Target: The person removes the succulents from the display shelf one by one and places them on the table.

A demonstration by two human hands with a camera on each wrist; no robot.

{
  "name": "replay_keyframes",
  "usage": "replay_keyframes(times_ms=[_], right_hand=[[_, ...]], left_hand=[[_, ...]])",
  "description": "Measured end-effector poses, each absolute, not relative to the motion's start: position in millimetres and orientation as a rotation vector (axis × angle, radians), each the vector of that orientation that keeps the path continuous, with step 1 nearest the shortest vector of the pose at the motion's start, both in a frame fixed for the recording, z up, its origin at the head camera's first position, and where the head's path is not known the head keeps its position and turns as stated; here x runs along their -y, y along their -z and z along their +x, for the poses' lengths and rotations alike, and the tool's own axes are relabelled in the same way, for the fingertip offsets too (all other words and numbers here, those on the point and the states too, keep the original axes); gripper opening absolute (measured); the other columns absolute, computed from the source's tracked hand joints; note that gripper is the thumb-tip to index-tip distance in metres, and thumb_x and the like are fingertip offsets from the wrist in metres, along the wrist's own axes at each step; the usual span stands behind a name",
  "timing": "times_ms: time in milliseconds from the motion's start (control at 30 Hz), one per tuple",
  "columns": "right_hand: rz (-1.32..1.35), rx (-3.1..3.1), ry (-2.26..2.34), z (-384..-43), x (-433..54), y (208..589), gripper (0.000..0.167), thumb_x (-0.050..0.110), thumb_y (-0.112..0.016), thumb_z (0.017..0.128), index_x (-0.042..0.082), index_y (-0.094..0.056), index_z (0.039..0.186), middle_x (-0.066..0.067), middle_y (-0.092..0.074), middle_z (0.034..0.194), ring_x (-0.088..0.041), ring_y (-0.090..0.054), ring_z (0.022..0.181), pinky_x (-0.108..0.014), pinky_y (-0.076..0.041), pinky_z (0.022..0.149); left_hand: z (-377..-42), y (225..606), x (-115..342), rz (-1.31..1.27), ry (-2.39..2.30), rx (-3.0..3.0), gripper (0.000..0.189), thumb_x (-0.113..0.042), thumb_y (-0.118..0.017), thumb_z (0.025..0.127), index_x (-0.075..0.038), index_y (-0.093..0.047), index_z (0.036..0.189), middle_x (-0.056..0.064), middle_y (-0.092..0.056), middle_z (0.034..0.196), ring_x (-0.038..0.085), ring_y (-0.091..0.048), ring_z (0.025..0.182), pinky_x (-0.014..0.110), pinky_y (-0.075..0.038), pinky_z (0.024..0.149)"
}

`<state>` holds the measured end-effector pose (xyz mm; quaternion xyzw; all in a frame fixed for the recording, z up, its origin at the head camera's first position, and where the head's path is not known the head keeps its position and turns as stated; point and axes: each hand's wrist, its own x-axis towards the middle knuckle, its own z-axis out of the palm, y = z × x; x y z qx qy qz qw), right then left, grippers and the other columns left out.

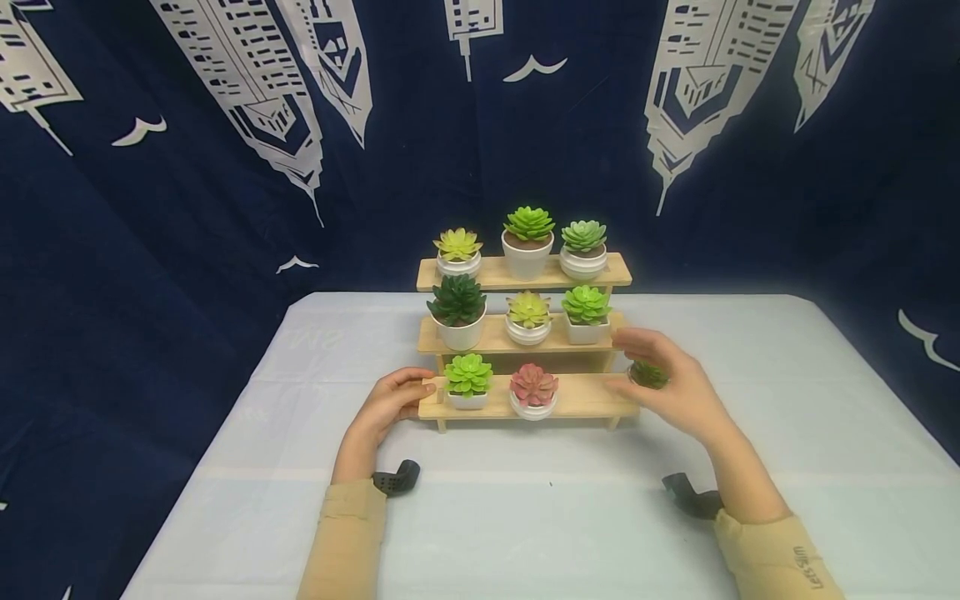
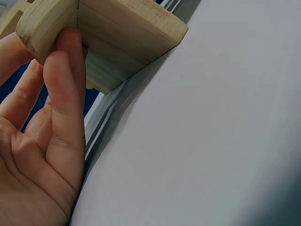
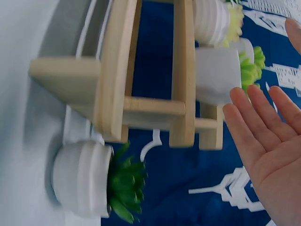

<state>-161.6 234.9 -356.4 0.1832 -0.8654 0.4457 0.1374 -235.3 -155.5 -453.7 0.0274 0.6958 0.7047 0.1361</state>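
Note:
A three-tier wooden plant stand (image 1: pixel 581 400) holds several small potted succulents. At the left end of its lowest board, my left hand (image 1: pixel 384 408) pinches the wood; in the left wrist view the fingers (image 2: pixel 63 99) lie against the board end (image 2: pixel 122 33). My right hand (image 1: pixel 678 387) is by the stand's right end with its fingers extended and nothing in its grasp. Partly hidden behind that hand is a dark green succulent (image 1: pixel 648 375). Its white pot (image 3: pixel 80 179) stands on the table beside the stand in the right wrist view, apart from the fingers.
On the lowest tier are a bright green succulent (image 1: pixel 468 375) and a pink one (image 1: pixel 534 385). The middle and top tiers each bear several pots, including a tall dark green one (image 1: pixel 459 302). A dark blue printed cloth (image 1: pixel 420 167) hangs behind the white table (image 1: pixel 525 517).

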Motion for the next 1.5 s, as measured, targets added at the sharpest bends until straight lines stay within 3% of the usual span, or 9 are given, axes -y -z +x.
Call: replay_keyframes(times_ms=[500, 767, 967, 1200, 1500], right_hand=[[0.609, 2.462, -1.581, -166.0, -199.4, 382.2, 0.064, 0.013, -0.08, 0.075, 0.005, -0.049, 0.13, -0.015, -0.056, 0.126, -0.028, -0.052, 0.116, -0.019, -0.039, 0.096], [0.69, 2.407, -1.639, -166.8, -185.0, 395.2, 0.066, 0.008, -0.082, 0.071, 0.003, -0.05, 0.129, -0.018, -0.055, 0.126, -0.031, -0.053, 0.116, -0.034, -0.04, 0.098], [0.763, 2.402, -1.705, -164.5, -175.7, 401.8, 0.077, 0.005, -0.081, 0.071, 0.003, -0.042, 0.137, -0.023, -0.048, 0.133, -0.036, -0.052, 0.116, -0.042, -0.044, 0.093], [0.725, 2.471, -1.575, -161.5, -163.6, 409.5, 0.084, 0.016, -0.083, 0.071, 0.009, -0.039, 0.142, -0.012, -0.045, 0.14, -0.028, -0.046, 0.124, -0.038, -0.036, 0.102], [0.642, 2.518, -1.538, -162.1, -159.6, 418.4, 0.078, 0.021, -0.081, 0.075, 0.015, -0.04, 0.141, -0.01, -0.045, 0.14, -0.028, -0.052, 0.118, -0.042, -0.038, 0.1]], left_hand=[[-236.9, 455.0, 156.3, 0.073, -2.028, -2.016, 0.038, -0.011, -0.066, 0.087, 0.002, -0.055, 0.121, 0.005, -0.063, 0.098, 0.018, -0.063, 0.078, 0.029, -0.053, 0.068], [-236.1, 454.6, 156.3, 0.066, -2.028, -2.025, 0.038, -0.012, -0.066, 0.087, 0.001, -0.056, 0.121, 0.005, -0.063, 0.099, 0.018, -0.063, 0.078, 0.029, -0.053, 0.067], [-236.6, 455.1, 156.2, 0.065, -2.026, -2.02, 0.038, -0.012, -0.066, 0.087, 0.001, -0.055, 0.122, 0.004, -0.063, 0.098, 0.016, -0.062, 0.076, 0.028, -0.052, 0.066], [-223.4, 429.6, 152.5, 0.085, -2.013, -1.993, 0.036, -0.007, -0.062, 0.089, 0.005, -0.054, 0.122, 0.002, -0.062, 0.094, 0.014, -0.062, 0.075, 0.027, -0.052, 0.066], [-236.3, 452.6, 156.9, 0.067, -2.021, -2.0, 0.038, -0.009, -0.063, 0.089, 0.003, -0.054, 0.123, 0.002, -0.063, 0.096, 0.015, -0.062, 0.076, 0.028, -0.052, 0.066]])
